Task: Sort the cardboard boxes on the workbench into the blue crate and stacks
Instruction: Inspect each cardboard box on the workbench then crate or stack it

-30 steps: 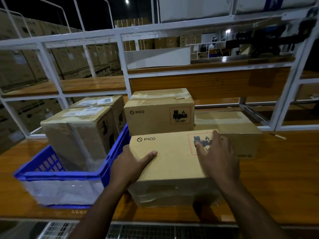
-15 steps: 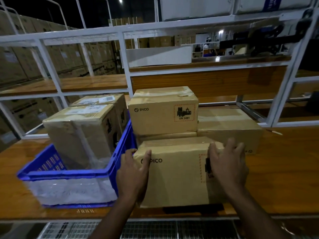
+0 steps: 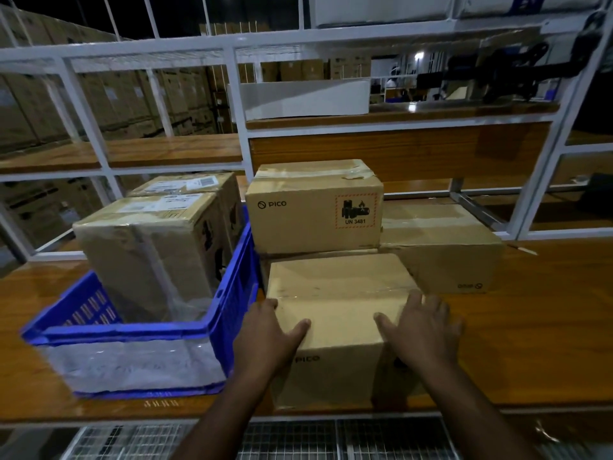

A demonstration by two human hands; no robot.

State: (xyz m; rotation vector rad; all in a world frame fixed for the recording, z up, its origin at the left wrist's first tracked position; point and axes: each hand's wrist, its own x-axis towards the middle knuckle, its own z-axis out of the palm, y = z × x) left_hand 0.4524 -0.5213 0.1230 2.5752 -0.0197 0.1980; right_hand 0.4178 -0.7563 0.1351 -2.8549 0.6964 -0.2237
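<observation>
Both hands — left hand (image 3: 268,336), right hand (image 3: 423,330) — hold upright box (image 3: 338,293).

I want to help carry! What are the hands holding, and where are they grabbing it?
Both hands hold the front cardboard box: the left hand on its left top edge, the right hand on its right top edge, fingers spread over the top.

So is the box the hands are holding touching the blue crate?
Cannot tell. In the head view the left hand covers the spot where the front box would meet the blue crate.
</observation>
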